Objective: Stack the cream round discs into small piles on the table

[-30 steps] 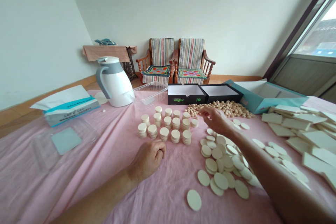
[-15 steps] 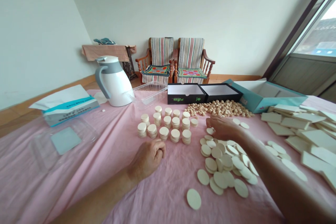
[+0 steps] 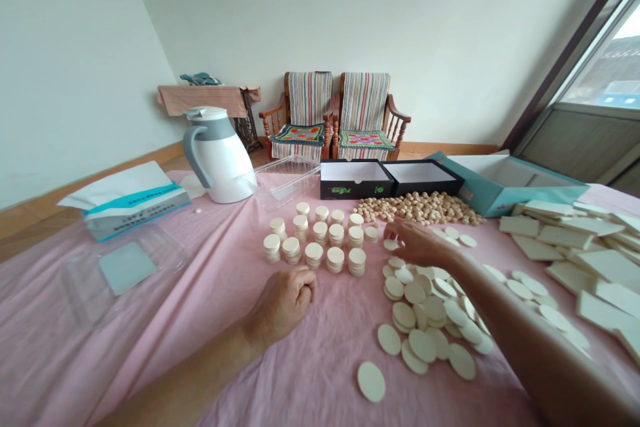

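My right hand (image 3: 414, 242) pinches a round pale wooden disc (image 3: 391, 245) just above the cloth, beside the short stack (image 3: 371, 234) at the right end of the middle row. To its left, several neat stacks of discs (image 3: 335, 258) stand in rows. A loose pile of discs (image 3: 434, 310) lies below my right wrist, and a single disc (image 3: 371, 381) rests apart near the front. My left hand (image 3: 287, 300) is curled into a fist on the cloth in front of the stacks; whether anything is inside cannot be made out.
Small wooden beads (image 3: 423, 207) lie heaped before two black boxes (image 3: 353, 188). On the right are a blue box (image 3: 525, 193) and square wooden pieces (image 3: 600, 260). A white-grey jug (image 3: 225, 167), a tissue pack (image 3: 135, 203) and clear plastic trays (image 3: 287, 177) occupy the left and back of the pink cloth (image 3: 210, 267).
My right hand has shifted slightly left toward the short stack, with a disc now showing at its fingertips. The left hand has stayed in place.
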Demonstrator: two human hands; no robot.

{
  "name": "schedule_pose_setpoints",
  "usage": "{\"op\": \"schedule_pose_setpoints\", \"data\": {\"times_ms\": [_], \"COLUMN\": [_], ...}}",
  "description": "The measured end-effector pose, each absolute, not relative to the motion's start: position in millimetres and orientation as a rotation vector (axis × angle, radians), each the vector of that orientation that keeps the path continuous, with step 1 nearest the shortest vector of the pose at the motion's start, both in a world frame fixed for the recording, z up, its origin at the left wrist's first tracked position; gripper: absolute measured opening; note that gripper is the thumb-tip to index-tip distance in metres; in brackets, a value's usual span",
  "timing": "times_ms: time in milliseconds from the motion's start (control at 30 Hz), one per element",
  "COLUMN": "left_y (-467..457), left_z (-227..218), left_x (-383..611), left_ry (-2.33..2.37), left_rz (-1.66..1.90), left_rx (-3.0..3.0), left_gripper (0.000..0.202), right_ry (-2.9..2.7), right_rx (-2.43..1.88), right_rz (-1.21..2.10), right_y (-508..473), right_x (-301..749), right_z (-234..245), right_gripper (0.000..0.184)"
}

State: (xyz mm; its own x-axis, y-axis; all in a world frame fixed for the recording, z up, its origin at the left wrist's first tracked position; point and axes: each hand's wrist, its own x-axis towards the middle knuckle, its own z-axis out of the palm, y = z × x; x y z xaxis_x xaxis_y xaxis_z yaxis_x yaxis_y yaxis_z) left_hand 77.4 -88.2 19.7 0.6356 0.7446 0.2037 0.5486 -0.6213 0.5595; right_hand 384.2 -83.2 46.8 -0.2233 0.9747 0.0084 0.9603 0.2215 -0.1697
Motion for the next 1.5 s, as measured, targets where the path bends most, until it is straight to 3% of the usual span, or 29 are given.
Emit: {"op": "schedule_pose_setpoints", "data": {"times_ms": [167,467,767,1067,1267,1500], "left_y": [-89.2,-88.6,-88.4,-88.1,-88.1,-88.1], "left_z": [22.3,22.2,21.6,20.8,21.5,22.3], "left_x": [77.9,78.5,78.6,78.1,78.4,78.7], "left_ry": [1.022,1.025,1.014,1.018,1.028,1.017], "left_rz": [0.578,0.576,0.583,0.575,0.567,0.576], "left_rx": [2.414,2.417,2.418,2.414,2.416,2.413], "left_gripper": [0.023,0.024,0.024,0.024,0.023,0.023], "right_ry": [-2.136,-2.012,-2.081,-2.046,-2.339,-2.482], "right_rx": [-1.876,-1.724,-1.637,-1.782,-1.902,-1.988], "right_rz": [0.081,-0.027,0.127,0.141,0.445,0.476], "right_y": [-77.8,-72.1,-67.8,-73.9,-92.4,-97.6], "right_x": [376.6,354.1,359.6,355.8,373.8,365.7], "right_z": [47.6,31.9,19.9,37.4,73.9,76.5], "right_gripper": [0.012,0.012,0.039,0.030,0.019,0.014]}}
